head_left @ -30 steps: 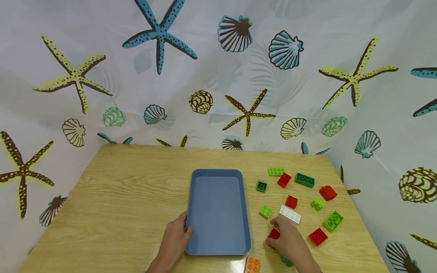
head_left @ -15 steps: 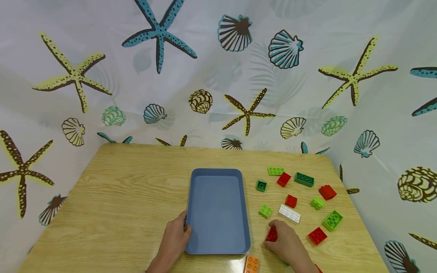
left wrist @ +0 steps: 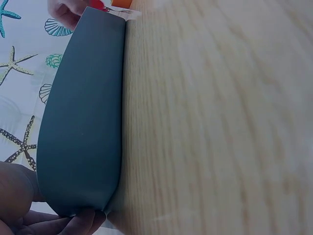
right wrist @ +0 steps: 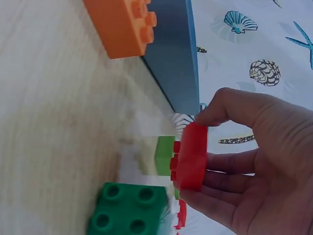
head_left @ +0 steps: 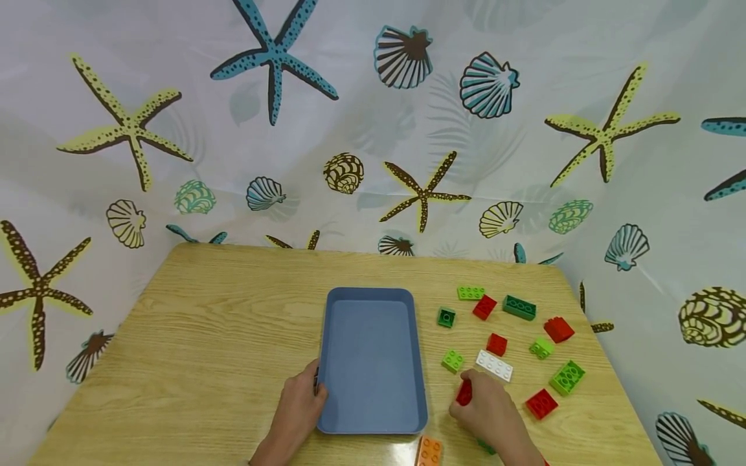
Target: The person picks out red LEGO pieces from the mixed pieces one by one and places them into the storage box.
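My left hand [head_left: 300, 401] grips the left rim of a shallow blue-grey tray [head_left: 373, 362], near its front corner. In the left wrist view the fingers [left wrist: 80, 223] curl under the end of the tray wall [left wrist: 88, 107]. To the right of the tray, my right hand [head_left: 492, 414] pinches a red toy building brick [head_left: 464, 392] between thumb and fingers. Seen from the right wrist, the red brick [right wrist: 192, 156] is turned on its side, studs facing left. A dark green brick [right wrist: 129, 208] lies close by, mostly hidden under the right hand in the head view.
An orange brick [head_left: 430, 450] lies by the tray's front right corner. Several more bricks are spread over the table's right side, among them a white one [head_left: 494, 366], a light green one [head_left: 452, 361] and a red one [head_left: 542, 404]. A patterned curtain [head_left: 350, 129] surrounds the table.
My right hand's fingers have closed round the red brick. The brick has tilted and shifted slightly away from me. My left hand and the tray stay in place.
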A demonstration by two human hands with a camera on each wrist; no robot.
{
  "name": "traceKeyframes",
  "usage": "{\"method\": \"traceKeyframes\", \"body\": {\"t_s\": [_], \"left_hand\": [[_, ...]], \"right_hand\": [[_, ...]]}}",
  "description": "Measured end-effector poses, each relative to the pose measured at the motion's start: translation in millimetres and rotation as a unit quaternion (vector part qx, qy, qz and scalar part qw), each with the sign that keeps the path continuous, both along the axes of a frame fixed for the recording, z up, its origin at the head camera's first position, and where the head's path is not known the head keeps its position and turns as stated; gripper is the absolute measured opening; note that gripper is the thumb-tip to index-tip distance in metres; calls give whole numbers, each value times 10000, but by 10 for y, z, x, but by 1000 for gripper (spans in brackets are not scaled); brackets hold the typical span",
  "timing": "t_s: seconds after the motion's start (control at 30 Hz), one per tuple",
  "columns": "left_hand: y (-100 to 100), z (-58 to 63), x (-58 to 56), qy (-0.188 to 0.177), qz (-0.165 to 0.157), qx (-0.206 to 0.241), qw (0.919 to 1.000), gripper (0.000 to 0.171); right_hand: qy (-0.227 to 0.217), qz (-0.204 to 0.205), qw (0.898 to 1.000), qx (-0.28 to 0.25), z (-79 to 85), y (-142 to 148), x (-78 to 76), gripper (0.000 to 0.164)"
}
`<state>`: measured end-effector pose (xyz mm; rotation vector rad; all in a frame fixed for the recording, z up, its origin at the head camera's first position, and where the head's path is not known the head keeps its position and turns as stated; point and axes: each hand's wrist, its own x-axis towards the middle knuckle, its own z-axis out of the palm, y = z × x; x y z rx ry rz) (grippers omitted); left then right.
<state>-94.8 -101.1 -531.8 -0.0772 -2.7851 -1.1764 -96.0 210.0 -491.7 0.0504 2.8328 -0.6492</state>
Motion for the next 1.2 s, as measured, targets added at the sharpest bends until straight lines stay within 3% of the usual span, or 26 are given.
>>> {"method": "traceKeyframes", "body": {"t_s": [0.37, 0.6, 0.93, 1.2], "left_hand": [[-16, -6, -6, -50, 20, -9, 10000, 41], [-13, -18, -6, -20, 59, -53, 10000, 41], [-25, -18, 0, 23, 11, -6, 10000, 41], [-28, -8, 4, 67, 17, -39, 10000, 41]], "right_hand": [[727, 118, 9970, -257, 325, -247, -115, 52], [1076, 394, 9930, -276, 420, -452, -155, 50], [1031, 1072, 9884, -320, 373, -739, -223, 51], [866, 1656, 9818, -337, 192, -893, -275, 50]]}}
